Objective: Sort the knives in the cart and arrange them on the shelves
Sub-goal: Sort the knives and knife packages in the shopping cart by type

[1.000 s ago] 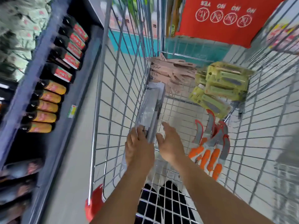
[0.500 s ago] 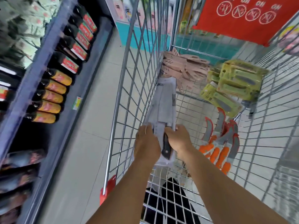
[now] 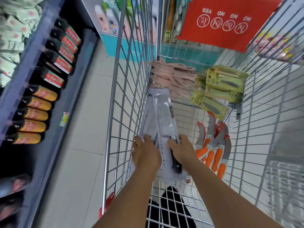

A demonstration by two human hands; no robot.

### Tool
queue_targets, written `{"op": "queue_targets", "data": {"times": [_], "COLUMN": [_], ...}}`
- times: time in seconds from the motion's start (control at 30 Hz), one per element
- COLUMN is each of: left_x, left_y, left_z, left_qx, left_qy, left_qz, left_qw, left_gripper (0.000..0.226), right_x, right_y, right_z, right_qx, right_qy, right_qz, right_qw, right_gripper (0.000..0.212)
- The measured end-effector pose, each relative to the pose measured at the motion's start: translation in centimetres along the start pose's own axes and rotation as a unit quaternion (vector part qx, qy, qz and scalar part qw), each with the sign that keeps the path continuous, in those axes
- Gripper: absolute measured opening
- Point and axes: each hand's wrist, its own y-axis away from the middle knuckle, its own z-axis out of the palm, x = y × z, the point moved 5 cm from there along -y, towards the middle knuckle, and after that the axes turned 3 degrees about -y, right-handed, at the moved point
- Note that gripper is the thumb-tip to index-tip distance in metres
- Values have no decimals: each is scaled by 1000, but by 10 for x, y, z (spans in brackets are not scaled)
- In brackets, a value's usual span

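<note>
Inside the wire cart [image 3: 125,99] lies a stack of clear-packed cleavers [image 3: 158,117] with black handles, along the left wall. My left hand [image 3: 145,153] grips the stack's near left edge and my right hand [image 3: 181,151] grips its near right edge over a black handle. Orange-handled knives [image 3: 213,145] lie to the right on the cart floor. Yellow-green boxed knives [image 3: 220,89] are piled at the far right. Pink knives [image 3: 172,76] lie at the far end.
A dark shelf [image 3: 54,102] on the left carries rows of bottles [image 3: 37,112] with red and yellow labels. A red sign [image 3: 225,20] hangs on the cart's far end. The tiled floor [image 3: 87,145] runs between shelf and cart.
Both hands reached forward and closed on the near end of the cleaver stack. The view shifted slightly to the right and closer to the cart.
</note>
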Motion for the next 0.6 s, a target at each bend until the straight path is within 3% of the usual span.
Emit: {"op": "queue_targets", "data": {"times": [0.13, 0.27, 0.4, 0.6], "left_x": [1, -3, -8, -4], "left_y": [2, 4, 10, 30], "left_z": [6, 5, 2, -16], "left_qx": [-57, -25, -3, 4], "left_qy": [-24, 34, 105, 114], "left_qz": [-11, -19, 6, 37], "left_qw": [998, 999, 994, 993], "left_gripper": [58, 57, 75, 75], "right_x": [-1, 1, 1, -16], "right_y": [3, 4, 7, 33], "right_z": [-4, -3, -1, -10], "right_qx": [-1, -2, 24, 43], "right_qy": [-6, -11, -24, -28], "right_qz": [-5, -7, -12, -53], "right_qw": [1000, 1000, 999, 997], "right_gripper": [8, 8, 9, 6]}}
